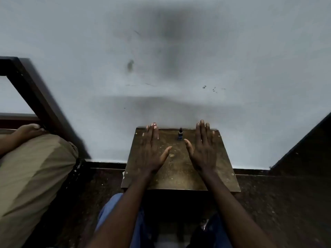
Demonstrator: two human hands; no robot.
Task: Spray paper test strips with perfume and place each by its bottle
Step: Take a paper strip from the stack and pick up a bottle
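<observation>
One perfume bottle (180, 134), small and dark, stands upright near the far edge of one small wooden table (179, 178). Its long axis is vertical and its cap points up. It sits between two hands, just beside the right thumb tip and not touching it.

The left hand (152, 149) is flat and palm down, fingers straight and together, thumb spread, holding nothing. The right hand (202, 151) is the same: flat, palm down, holding nothing. Can't tell if the palms touch the tabletop. The fingertips of both reach the table's far edge, at a grey wall (197, 59).

Blue trousers (111, 208) show below the forearms. At the left are a second person's one hand (30, 128) and one khaki trouser leg (32, 176), beside one dark frame (35, 97).
</observation>
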